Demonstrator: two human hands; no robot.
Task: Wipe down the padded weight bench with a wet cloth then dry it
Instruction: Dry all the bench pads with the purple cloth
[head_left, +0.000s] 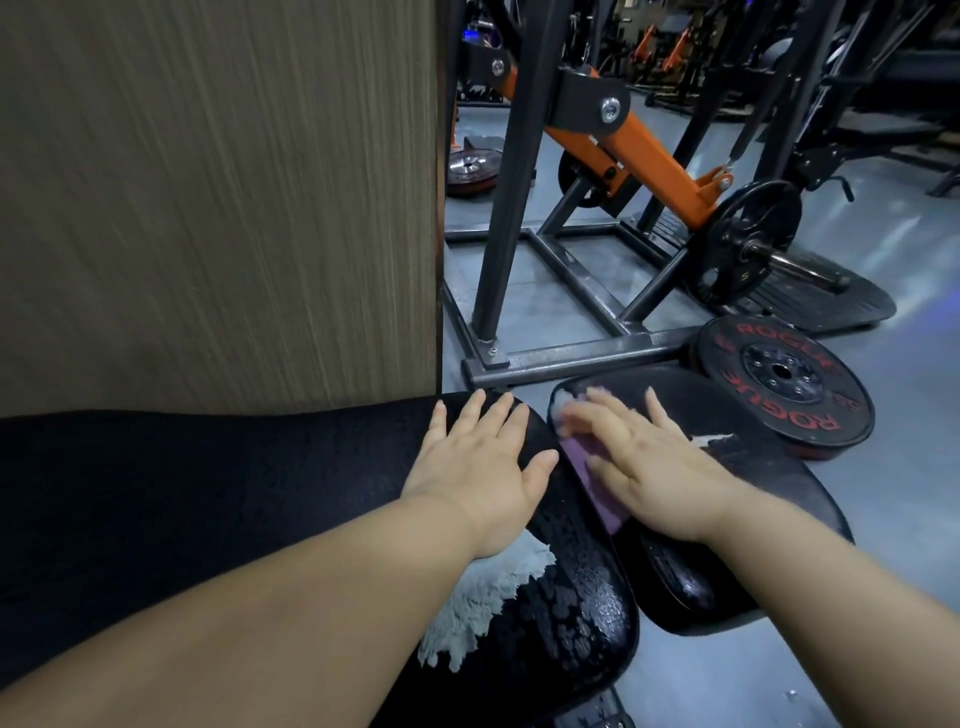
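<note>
My left hand (483, 467) lay spread on the cracked surface (753, 462) while my flat right hand (654, 467) pinned the limp cloth (605, 506), best held under the palm, I judged.

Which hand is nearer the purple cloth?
Right. The right hand presses flat on the purple cloth; the left hand rests on the adjacent pad, just left of it.

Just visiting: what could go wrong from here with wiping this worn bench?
1. The purple cloth under the right hand lies close to a tear in the seat pad; wiping across it may snag and widen it.
2. On the long pad, near the left hand, bare foam shows through the torn cover; water could soak in and likely stay damp after drying.
</note>
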